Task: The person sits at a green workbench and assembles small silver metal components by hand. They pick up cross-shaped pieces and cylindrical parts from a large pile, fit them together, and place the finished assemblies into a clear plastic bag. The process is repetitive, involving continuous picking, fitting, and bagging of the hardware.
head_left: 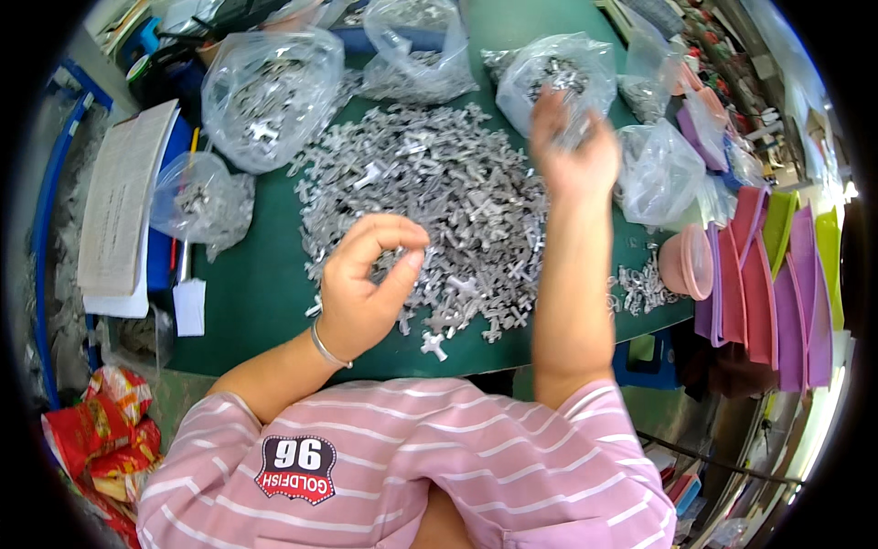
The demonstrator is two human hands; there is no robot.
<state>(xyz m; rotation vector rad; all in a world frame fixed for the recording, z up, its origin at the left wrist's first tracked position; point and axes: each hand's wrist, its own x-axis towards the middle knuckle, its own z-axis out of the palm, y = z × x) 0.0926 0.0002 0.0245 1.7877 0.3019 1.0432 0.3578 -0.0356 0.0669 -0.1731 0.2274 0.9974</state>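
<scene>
A broad heap of small silver metal cross-shaped pieces [448,201] covers the middle of the green table. Over the heap's near left side is my left hand [370,284], a bangle on its wrist. Its fingers curl towards the thumb with a gap between, and I see nothing held there. My right hand [581,151] reaches to the mouth of a clear plastic bag [594,59] at the far right, with metal pieces inside. Motion smears its fingers, so whether they grip anything does not show. One loose cross [433,345] lies near the table's front edge.
More clear bags of pieces stand behind the heap, one large bag [233,101] at far left. A pink cup [686,261] and small metal parts [645,285] sit at the right. Beyond them are coloured bins [764,293]. Papers [128,201] rest at the left.
</scene>
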